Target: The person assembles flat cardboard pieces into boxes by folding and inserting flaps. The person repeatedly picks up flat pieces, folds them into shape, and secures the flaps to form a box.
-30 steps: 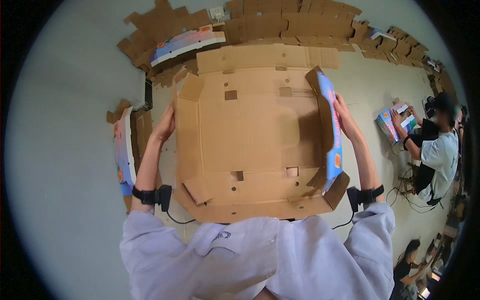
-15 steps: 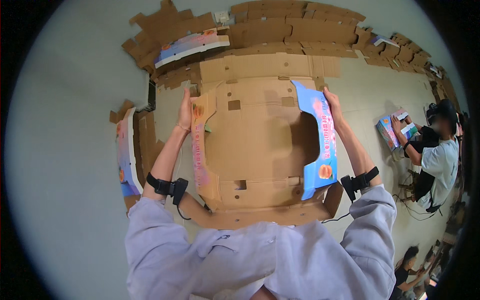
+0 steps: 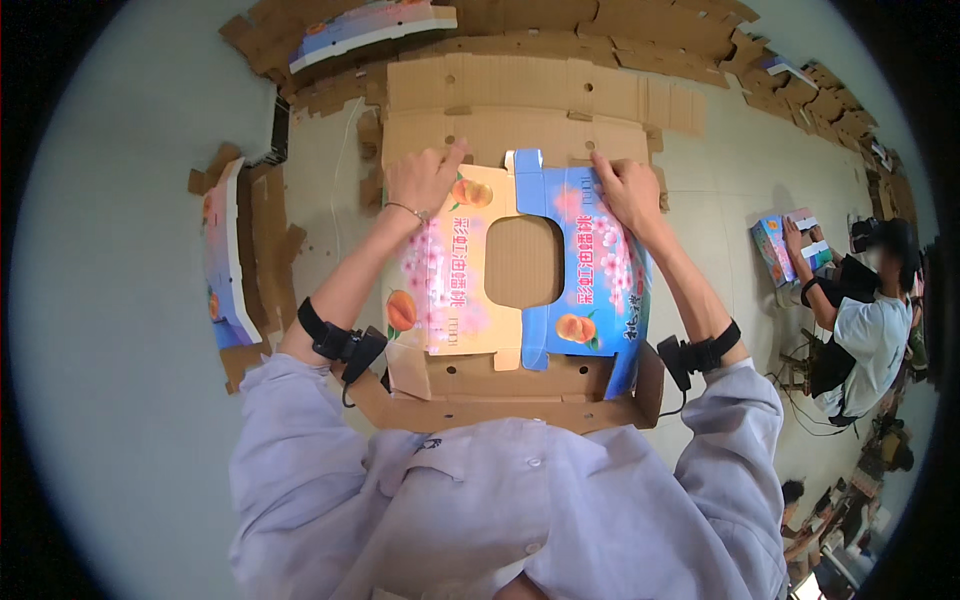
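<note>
In front of me is a cardboard fruit box (image 3: 470,95), its long brown flap spread out on the far side. Its peach-coloured left panel (image 3: 468,325) and blue right panel (image 3: 565,335), printed with peaches and blossoms, lie folded inward, their edges close together at the middle. Curved cut-outs in the two panels frame an oblong opening, with bare brown board beneath. My left hand (image 3: 425,182) grips the peach panel's far outer corner, fingers curled. My right hand (image 3: 630,197) holds the blue panel's far outer corner the same way. Parts of the fingers are hidden.
Another printed carton (image 3: 232,260) stands at the left, beside a wall. Flattened brown cardboard (image 3: 660,35) lies along the far wall, with a printed piece (image 3: 375,30) on it. At right, a seated person (image 3: 865,320) handles a colourful box (image 3: 772,250).
The two printed side panels, upright before, are now folded inward over the box. My hands have moved inward with them, from the outer sides to the far corners.
</note>
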`<state>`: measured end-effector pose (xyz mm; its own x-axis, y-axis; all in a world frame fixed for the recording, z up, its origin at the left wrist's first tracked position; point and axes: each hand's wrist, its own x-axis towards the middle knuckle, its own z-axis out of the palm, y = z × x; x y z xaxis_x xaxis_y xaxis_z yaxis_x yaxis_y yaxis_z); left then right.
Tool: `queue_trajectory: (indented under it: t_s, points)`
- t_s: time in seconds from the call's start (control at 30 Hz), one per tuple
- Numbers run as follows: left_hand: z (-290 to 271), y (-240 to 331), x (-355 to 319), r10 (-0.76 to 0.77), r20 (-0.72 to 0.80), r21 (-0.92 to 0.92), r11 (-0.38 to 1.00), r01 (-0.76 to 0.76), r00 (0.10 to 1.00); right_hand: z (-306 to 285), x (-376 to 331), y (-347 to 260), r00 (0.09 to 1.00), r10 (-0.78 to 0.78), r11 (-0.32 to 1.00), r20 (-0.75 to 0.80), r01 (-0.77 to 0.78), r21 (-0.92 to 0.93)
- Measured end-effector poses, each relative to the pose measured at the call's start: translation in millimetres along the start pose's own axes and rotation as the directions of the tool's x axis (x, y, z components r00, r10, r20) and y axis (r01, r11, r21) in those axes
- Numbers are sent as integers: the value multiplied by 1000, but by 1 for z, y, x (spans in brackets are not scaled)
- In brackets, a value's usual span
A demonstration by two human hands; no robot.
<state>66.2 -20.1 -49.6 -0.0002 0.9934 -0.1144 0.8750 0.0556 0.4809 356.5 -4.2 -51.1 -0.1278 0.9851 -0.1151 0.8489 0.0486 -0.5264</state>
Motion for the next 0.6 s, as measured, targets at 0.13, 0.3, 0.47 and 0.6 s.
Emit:
queue_trajectory:
  t_s: [0.13, 0.3, 0.47, 0.6]
  points:
    - [9, 1, -3, 34, -51, 121, 992, -27, 998, 9, -14, 4, 940, -142, 986, -309, 161, 34]
    - [19, -6, -9, 198, -90, 207, 962, -176, 976, 24, -17, 8, 886, -386, 912, -257, 325, -252]
    - [7, -26, -62, 641, 28, 217, 745, -630, 767, 20, -71, 3, 830, -547, 808, -109, 490, -326]
    - [7, -30, -89, 605, 100, 237, 757, -609, 790, 22, -81, 10, 831, -545, 821, -109, 504, -270]
